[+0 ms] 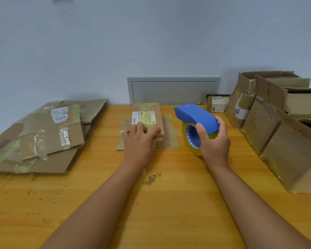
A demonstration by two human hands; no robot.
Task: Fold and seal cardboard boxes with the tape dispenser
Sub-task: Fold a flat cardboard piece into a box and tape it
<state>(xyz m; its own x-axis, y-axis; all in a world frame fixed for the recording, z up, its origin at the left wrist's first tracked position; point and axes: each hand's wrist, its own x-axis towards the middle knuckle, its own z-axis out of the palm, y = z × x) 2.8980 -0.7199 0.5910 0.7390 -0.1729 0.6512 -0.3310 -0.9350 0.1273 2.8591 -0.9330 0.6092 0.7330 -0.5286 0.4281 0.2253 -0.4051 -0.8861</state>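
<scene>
The left hand (142,139) lies flat on the small cardboard box (148,119) at the middle of the table (169,203), fingers straight and slightly spread; the right hand (214,141) grips the blue tape dispenser (196,116) just right of the box, fingers curled round its body; flattened cardboard (43,137) lies left; open boxes (276,126) stand right.

A yellowish wooden table (169,203) with a scuffed patch (152,179) stands against a pale blue wall (151,42). A grey metal panel (172,91) is set into the wall just behind the table.
</scene>
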